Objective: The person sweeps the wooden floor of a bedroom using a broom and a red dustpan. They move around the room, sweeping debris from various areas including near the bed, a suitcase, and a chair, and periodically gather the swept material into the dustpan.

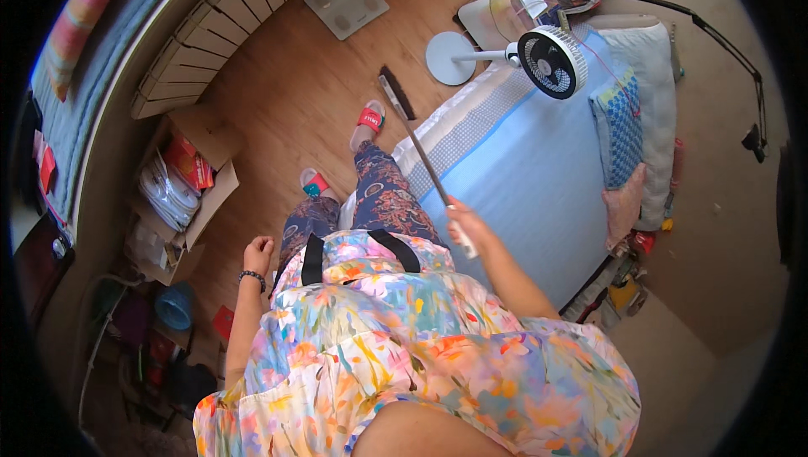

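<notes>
My right hand is wrapped round the pale grip end of a long-handled broom. The broom's grey stick slants forward and left, and its dark bristle head rests on the wooden floor just ahead of my right foot. My left hand hangs at my left side with its fingers curled in and nothing seen in them. A dark bead bracelet sits on that wrist. Red slippers are on both my feet.
A bed with a blue sheet stands at the right. A white fan on a round base leans over its far end. An open cardboard box is at the left, near a radiator. A flat scale lies farther ahead.
</notes>
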Tool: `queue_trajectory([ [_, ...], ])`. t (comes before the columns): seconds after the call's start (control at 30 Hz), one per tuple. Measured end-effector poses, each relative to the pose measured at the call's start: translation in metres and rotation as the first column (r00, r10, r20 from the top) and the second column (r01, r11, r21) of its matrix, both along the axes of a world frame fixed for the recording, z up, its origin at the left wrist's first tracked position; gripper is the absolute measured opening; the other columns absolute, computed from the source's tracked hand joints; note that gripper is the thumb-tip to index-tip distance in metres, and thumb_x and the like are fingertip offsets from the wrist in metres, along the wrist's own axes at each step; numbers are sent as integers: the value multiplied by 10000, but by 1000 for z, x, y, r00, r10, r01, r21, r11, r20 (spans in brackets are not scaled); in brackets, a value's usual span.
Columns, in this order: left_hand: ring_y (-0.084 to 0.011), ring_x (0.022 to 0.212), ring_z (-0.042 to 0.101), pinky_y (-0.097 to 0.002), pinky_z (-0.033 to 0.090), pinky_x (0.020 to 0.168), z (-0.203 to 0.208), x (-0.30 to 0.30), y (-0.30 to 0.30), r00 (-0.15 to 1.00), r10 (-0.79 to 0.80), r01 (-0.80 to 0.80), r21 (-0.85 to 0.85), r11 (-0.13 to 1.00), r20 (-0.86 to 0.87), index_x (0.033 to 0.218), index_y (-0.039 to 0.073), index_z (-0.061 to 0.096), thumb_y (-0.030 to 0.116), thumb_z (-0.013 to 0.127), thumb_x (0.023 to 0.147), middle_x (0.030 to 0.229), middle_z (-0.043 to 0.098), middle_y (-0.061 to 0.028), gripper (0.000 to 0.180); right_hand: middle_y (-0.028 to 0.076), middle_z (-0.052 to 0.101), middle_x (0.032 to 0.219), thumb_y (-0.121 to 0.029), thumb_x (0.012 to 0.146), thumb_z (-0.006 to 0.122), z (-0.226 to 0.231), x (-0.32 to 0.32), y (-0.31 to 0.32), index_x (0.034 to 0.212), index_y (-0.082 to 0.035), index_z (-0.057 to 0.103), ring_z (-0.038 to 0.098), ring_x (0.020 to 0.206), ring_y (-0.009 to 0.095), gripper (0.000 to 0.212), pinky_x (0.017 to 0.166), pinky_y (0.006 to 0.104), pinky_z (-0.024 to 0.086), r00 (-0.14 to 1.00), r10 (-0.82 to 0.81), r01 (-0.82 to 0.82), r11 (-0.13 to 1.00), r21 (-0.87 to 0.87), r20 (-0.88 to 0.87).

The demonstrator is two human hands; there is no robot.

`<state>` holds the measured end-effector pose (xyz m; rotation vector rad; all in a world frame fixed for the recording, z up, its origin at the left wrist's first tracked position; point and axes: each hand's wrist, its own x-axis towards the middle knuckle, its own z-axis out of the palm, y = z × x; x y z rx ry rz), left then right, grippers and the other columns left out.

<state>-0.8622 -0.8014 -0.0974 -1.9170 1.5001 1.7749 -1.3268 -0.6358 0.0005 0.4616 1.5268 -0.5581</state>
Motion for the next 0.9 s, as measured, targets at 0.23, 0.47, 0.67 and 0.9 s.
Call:
queue_trajectory([
  [0.23,-112,609,545,-249,443,569,-28,115,48,972,137,-143,18,990,191,829,4,598,172,555,787,653,589,-43,178,31,411,532,-208,862,430,1,-27,4,1312,-302,172,355,370,124,527,328,264,314,970,-194,191,981,-39,-148],
  [0.47,-92,609,528,-234,435,577,-37,128,96,925,371,-375,45,926,78,828,-6,590,169,542,799,681,585,-35,184,9,370,492,-162,835,437,-31,99,-30,1341,-223,90,369,352,131,617,305,279,332,995,90,-88,996,31,-53],
  [0.67,-103,624,536,-235,438,591,-48,78,111,967,254,-254,100,962,9,865,-3,591,143,531,801,702,588,-35,170,6,390,494,-144,816,450,70,42,-68,1325,-212,238,379,352,115,556,309,276,327,791,588,-604,794,-64,-170],
  [0.9,-121,658,546,-249,442,632,-13,57,135,889,456,-457,-55,888,-36,853,8,599,166,539,796,728,599,-54,179,97,514,628,-140,780,477,-51,55,-244,1312,-172,271,472,420,160,571,372,313,403,241,819,-962,274,-15,-520],
])
